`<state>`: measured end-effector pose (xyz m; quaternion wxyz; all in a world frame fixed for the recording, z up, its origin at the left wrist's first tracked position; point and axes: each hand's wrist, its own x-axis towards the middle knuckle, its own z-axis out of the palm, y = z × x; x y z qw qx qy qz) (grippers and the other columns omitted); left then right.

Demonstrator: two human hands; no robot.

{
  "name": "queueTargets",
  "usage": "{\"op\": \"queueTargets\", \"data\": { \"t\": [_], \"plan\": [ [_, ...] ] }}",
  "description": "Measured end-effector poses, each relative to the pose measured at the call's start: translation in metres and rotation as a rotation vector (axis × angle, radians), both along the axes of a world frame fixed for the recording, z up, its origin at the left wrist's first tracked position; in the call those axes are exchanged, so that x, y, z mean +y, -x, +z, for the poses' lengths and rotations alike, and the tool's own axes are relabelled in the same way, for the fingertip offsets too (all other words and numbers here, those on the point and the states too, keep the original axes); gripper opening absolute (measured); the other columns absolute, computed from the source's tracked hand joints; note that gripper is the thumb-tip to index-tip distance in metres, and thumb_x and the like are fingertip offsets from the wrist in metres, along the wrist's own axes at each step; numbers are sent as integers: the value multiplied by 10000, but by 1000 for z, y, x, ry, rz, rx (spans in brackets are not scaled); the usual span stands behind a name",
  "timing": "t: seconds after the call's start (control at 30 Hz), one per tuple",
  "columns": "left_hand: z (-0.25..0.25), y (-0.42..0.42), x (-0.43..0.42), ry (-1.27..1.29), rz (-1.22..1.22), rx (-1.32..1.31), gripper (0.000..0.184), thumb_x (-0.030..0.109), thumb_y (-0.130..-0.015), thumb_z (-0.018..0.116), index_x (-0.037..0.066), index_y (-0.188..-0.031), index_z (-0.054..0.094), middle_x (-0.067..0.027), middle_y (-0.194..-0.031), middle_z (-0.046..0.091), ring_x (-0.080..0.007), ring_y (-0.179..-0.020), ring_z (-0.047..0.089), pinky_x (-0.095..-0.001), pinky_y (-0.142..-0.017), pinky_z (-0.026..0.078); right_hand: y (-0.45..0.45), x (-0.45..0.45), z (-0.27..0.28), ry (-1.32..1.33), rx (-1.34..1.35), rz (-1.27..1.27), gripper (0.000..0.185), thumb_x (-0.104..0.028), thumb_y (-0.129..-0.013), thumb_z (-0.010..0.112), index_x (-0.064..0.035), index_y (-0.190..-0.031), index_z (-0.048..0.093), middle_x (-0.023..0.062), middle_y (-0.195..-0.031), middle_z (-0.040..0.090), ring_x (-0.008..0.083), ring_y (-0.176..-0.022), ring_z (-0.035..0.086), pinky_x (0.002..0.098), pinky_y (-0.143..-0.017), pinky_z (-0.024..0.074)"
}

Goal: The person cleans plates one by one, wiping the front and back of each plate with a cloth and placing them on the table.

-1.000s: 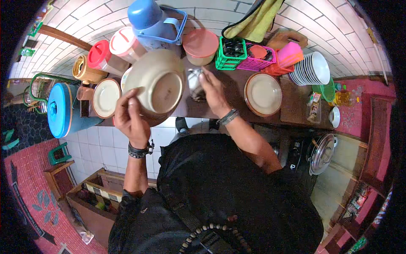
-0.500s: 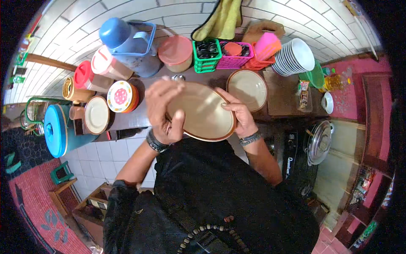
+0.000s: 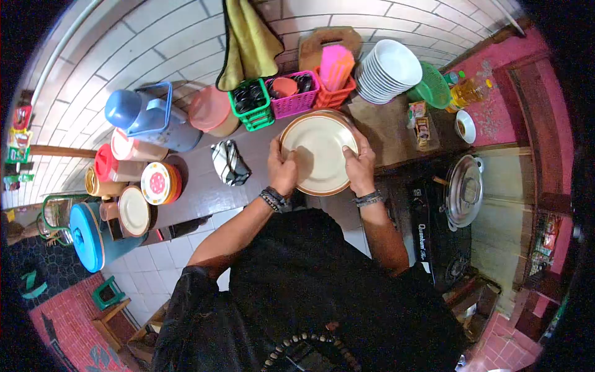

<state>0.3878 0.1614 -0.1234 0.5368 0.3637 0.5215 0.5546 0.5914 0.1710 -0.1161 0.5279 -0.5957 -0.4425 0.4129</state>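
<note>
A cream plate point(image 3: 321, 155) with a brown rim is between my two hands, lying nearly level over the front of the counter. My left hand point(image 3: 283, 168) grips its left edge, thumb on the upper face. On the opposite edge, my right hand point(image 3: 361, 166) holds it the same way. A second rim shows just behind the plate's far edge; what lies beneath is mostly hidden. Left of my left hand, a crumpled black-and-white cloth point(image 3: 230, 162) rests on the counter.
Behind the plate stand a green basket point(image 3: 253, 115), a magenta basket point(image 3: 296, 104) and a red basket point(image 3: 336, 96). White bowls point(image 3: 387, 71) are stacked to the right. A stove point(image 3: 427, 229) with a lidded pot point(image 3: 465, 192) sits at the right, a blue thermos point(image 3: 155, 121) at the left.
The plate has gone from tilted to nearly level and now covers where another plate lay. My left hand has moved from above it to its left edge. The cloth now shows on the counter.
</note>
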Motion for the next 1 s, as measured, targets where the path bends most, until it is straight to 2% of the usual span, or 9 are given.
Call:
{"op": "queueTargets", "data": {
  "t": [0.1,0.13,0.17,0.23,0.33,0.53,0.67,0.73,1.0],
  "plan": [
    [-9,-16,12,-29,13,260,470,-18,-927,589,21,-1390,518,-170,-1299,657,-278,-1200,632,-379,-1046,487,-14,7,-12,61,-89,-21,517,111,-915,592,9,-1422,572,110,-1374,650,211,-1245,612,339,-1082,461],
    [-22,-19,16,-64,37,355,507,6,-903,581,36,-1403,506,-212,-1273,668,-348,-1186,655,-424,-1030,505,-14,8,-2,79,-57,-16,501,108,-910,603,5,-1401,588,121,-1342,662,225,-1232,618,345,-1072,463],
    [-35,-19,18,-67,36,358,507,6,-903,581,36,-1403,506,-212,-1273,668,-348,-1186,655,-424,-1030,505,-15,10,-4,77,-53,-16,501,108,-910,603,5,-1401,588,121,-1342,662,225,-1232,618,345,-1072,463],
    [-48,-18,23,-46,-19,527,568,23,-869,554,48,-1430,473,-244,-1298,655,-435,-1223,629,-483,-1043,500,-20,15,-16,42,-145,-52,510,104,-903,612,0,-1402,587,134,-1322,668,239,-1225,623,349,-1065,466],
    [-65,-21,25,-4,-21,562,636,42,-837,541,46,-1463,427,-291,-1347,616,-493,-1261,585,-519,-1070,481,-25,21,-30,43,-158,-34,508,109,-886,617,3,-1382,603,142,-1318,669,247,-1228,625,352,-1058,472],
    [-77,-20,24,-53,-80,690,753,54,-827,529,7,-1549,317,-340,-1399,561,-503,-1299,559,-501,-1136,443,-31,31,-61,-5,-222,-20,502,107,-877,620,5,-1368,612,145,-1324,673,249,-1236,626,352,-1058,476],
    [-79,-22,29,-52,-72,704,788,40,-816,526,2,-1568,294,-327,-1431,544,-495,-1339,530,-497,-1162,420,-32,36,-74,-7,-209,-21,521,94,-875,627,1,-1386,598,162,-1326,675,272,-1247,629,361,-1069,474],
    [-75,-22,30,-178,-74,703,789,9,-803,518,7,-1564,308,-318,-1462,521,-488,-1361,511,-499,-1172,408,-33,38,-74,-24,-260,-23,528,92,-875,628,-3,-1393,593,167,-1330,673,279,-1250,628,365,-1071,473],
    [-77,-20,37,-147,-134,800,807,-5,-828,512,8,-1586,235,-345,-1434,520,-497,-1302,546,-499,-1118,447,-31,45,-66,-54,-386,3,528,37,-888,606,-4,-1413,569,223,-1354,650,360,-1291,603,402,-1099,465]
  ]
}}
